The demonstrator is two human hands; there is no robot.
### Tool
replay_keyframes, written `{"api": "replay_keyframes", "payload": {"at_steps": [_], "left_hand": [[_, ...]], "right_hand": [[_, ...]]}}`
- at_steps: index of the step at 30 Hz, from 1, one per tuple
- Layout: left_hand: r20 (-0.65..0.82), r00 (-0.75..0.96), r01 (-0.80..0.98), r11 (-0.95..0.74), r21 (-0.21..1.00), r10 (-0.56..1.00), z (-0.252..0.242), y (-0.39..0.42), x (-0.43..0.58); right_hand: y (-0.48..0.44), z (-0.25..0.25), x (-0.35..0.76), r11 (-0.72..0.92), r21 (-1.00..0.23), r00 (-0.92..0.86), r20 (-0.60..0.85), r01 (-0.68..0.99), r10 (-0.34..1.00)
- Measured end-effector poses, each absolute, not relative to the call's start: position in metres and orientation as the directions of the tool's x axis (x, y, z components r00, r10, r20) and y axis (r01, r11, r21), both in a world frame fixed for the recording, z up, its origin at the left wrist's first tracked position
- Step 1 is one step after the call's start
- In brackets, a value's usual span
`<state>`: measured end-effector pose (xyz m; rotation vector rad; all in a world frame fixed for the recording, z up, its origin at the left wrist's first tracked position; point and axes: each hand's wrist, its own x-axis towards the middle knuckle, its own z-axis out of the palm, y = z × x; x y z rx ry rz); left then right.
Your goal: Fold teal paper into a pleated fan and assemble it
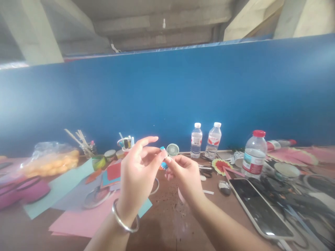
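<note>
My left hand (141, 167), with a silver bangle on its wrist, is raised above the middle of the table. Its thumb and fingers pinch a small blue piece (163, 164) that looks like paper, with a bit of orange showing below; its exact shape is mostly hidden. Close against it, my right hand (184, 170) has thumb and forefinger pressed together at the same piece. The fingertips of both hands nearly touch. Behind them stands a small round pale-green fan (172, 150).
Coloured paper sheets (78, 218) and a bag of yellow-orange balls (52, 164) lie left. Two water bottles (196, 141) stand at the back. Right are a red-capped bottle (254, 157), a phone (259, 205) and a red-and-yellow paper flower (219, 166). A blue partition (157, 97) rises behind.
</note>
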<state>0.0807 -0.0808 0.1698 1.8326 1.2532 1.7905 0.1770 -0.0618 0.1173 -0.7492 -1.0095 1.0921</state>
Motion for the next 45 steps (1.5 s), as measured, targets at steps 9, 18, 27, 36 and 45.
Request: {"api": "replay_keyframes", "payload": {"at_steps": [9,18,27,36,45], "left_hand": [[0.567,-0.075,0.295,-0.525,0.799,0.82,0.173,-0.071,0.072],[0.602,-0.106,0.325,-0.544,0.773,0.792,0.166,-0.068,0.075],[0.616,-0.128,0.334,-0.551,0.765,0.777,0.165,-0.069,0.075],[0.627,-0.08,0.396,-0.553,0.733,0.775,0.169,-0.073,0.076],[0.531,-0.002,0.37,-0.493,0.788,0.847,0.166,-0.074,0.073]], "right_hand": [[-0.069,0.122,0.178,0.315,-0.874,0.118,0.292,-0.371,0.949],[-0.068,0.121,0.176,0.301,-0.87,0.101,0.285,-0.391,0.953],[-0.068,0.116,0.176,0.33,-0.88,0.104,0.314,-0.341,0.944],[-0.071,0.116,0.174,0.359,-0.879,0.146,0.329,-0.313,0.933],[-0.071,0.121,0.175,0.352,-0.856,0.159,0.315,-0.379,0.936]]}}
